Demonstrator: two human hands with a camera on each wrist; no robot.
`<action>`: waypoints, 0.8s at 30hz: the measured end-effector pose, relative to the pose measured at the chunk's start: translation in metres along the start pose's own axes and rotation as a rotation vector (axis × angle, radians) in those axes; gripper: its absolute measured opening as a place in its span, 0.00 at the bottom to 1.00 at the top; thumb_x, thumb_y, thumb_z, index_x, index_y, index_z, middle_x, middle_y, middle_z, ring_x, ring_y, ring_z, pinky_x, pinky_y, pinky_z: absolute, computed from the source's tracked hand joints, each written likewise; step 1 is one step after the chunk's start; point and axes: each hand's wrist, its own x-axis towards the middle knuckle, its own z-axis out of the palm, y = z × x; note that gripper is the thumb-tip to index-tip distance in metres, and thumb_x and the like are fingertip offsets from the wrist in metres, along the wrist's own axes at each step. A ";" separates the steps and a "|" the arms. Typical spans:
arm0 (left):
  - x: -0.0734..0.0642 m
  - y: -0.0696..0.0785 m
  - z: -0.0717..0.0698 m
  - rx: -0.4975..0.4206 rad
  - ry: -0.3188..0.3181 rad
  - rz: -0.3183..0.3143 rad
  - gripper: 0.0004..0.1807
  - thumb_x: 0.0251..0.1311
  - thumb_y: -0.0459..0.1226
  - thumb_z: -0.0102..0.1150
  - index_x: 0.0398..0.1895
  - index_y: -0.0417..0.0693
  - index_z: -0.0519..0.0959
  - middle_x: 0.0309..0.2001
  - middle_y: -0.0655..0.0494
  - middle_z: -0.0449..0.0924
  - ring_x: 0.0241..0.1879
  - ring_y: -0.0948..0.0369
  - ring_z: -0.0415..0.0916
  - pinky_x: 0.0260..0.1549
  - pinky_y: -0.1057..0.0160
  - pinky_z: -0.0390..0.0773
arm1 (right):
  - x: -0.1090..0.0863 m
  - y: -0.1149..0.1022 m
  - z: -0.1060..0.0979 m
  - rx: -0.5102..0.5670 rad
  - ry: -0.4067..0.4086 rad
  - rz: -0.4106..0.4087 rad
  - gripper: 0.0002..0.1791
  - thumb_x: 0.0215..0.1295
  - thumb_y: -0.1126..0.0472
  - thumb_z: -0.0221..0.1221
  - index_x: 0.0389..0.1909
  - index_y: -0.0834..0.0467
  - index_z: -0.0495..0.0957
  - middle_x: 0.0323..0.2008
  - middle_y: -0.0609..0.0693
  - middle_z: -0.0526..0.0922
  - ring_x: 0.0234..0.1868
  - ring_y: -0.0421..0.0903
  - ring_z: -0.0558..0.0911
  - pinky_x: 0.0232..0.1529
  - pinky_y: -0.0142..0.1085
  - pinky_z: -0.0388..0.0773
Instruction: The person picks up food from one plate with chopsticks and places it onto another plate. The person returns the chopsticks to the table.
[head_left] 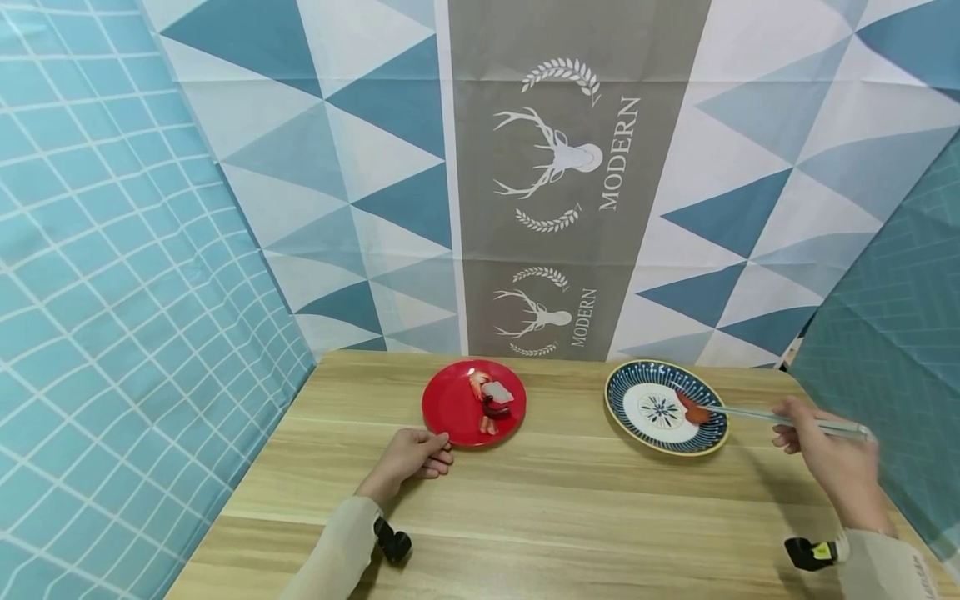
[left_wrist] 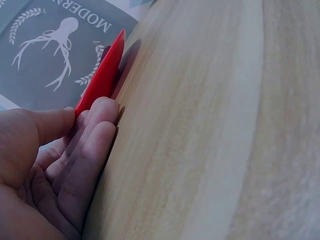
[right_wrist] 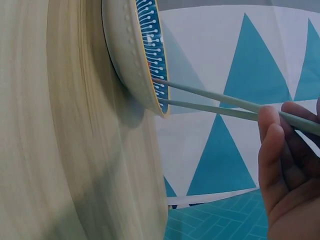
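Left hand and right hand flank a blue-patterned dish. Left of the dish, the left pinches a red plate's near rim; right of the dish, the right pinches pale chopsticks, tips at an orange-red piece inside. Even, gentle pressure would likely prevent slipping.

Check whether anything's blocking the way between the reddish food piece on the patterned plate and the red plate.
Nothing visible stands on the wooden table between the patterned plate and red plate; the left hand grips the latter's near left edge, off that path.
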 end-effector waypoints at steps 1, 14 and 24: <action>0.000 0.000 0.000 -0.003 0.001 -0.006 0.21 0.73 0.47 0.60 0.42 0.35 0.86 0.32 0.51 0.88 0.27 0.63 0.86 0.31 0.67 0.88 | 0.000 0.000 0.001 -0.001 -0.004 0.006 0.21 0.79 0.47 0.53 0.44 0.60 0.86 0.22 0.33 0.86 0.22 0.35 0.85 0.23 0.28 0.82; 0.002 0.001 0.001 0.006 0.001 -0.010 0.21 0.73 0.48 0.60 0.42 0.36 0.86 0.32 0.52 0.89 0.28 0.63 0.86 0.32 0.66 0.88 | 0.005 -0.004 0.022 -0.016 -0.092 -0.021 0.31 0.82 0.48 0.49 0.49 0.76 0.80 0.23 0.34 0.85 0.23 0.35 0.84 0.24 0.27 0.83; 0.001 0.001 0.001 0.008 0.012 -0.002 0.21 0.72 0.48 0.60 0.42 0.36 0.86 0.32 0.52 0.88 0.27 0.63 0.86 0.31 0.66 0.88 | 0.005 -0.017 0.028 -0.125 -0.165 -0.106 0.28 0.83 0.51 0.47 0.48 0.74 0.83 0.25 0.36 0.85 0.23 0.34 0.82 0.23 0.27 0.80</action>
